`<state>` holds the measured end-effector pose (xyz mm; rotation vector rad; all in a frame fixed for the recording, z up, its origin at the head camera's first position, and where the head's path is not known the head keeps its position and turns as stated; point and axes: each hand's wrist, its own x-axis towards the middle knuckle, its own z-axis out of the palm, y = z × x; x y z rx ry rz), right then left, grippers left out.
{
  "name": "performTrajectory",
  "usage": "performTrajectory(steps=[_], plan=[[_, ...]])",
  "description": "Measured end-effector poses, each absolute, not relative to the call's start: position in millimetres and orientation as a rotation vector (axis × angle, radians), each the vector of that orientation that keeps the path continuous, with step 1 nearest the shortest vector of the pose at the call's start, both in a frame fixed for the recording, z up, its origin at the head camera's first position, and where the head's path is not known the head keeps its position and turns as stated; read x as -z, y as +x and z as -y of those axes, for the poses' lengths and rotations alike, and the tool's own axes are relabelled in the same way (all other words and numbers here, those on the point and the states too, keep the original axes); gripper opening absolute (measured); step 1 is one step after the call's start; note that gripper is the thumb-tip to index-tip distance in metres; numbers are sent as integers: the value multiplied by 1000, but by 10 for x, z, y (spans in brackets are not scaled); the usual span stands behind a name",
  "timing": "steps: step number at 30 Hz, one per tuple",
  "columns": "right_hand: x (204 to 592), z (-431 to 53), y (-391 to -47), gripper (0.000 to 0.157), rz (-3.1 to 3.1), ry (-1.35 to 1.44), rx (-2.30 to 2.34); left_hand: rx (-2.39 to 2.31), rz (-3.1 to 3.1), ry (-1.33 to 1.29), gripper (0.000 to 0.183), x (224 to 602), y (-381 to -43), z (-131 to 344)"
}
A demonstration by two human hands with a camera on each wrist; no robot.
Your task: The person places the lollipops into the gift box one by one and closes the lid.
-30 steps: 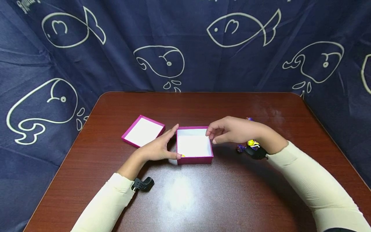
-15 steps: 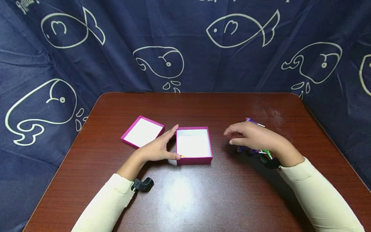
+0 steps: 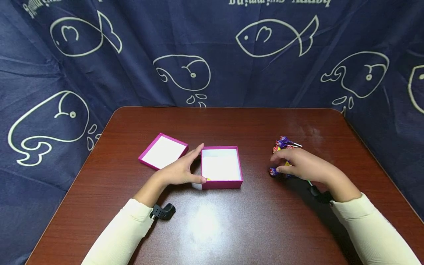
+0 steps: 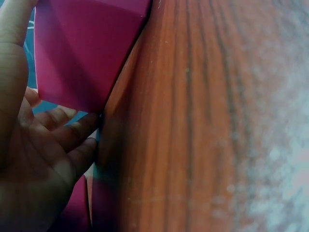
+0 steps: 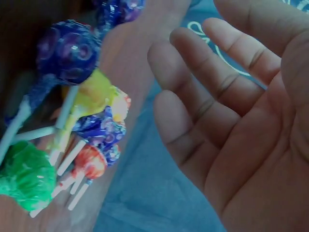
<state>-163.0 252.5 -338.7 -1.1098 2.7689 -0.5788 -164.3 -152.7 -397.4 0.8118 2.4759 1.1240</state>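
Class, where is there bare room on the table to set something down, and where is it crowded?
Bare tabletop lies between the box and the lollipops, on the box's near side, and behind it to the far edge. Crowded: lid, left hand and box close together; right hand at the lollipops.

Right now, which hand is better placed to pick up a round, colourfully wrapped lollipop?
Right, I'd judge: the right hand is empty and near the lollipops, while the left hand holds the open, square magenta box.
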Motion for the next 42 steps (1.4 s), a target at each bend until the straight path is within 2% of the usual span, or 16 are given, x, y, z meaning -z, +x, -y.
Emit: performTrajectory(steps=[15,42], plan=[[3616,-2476,-1638,21,-2779,-1288,492,-1129,-2476,823,115,3984,-1648,1537],[3648,-2468,-1737,19,-2714,-1180,444,-1141,-2466,835,115,3989,-1661,1543]])
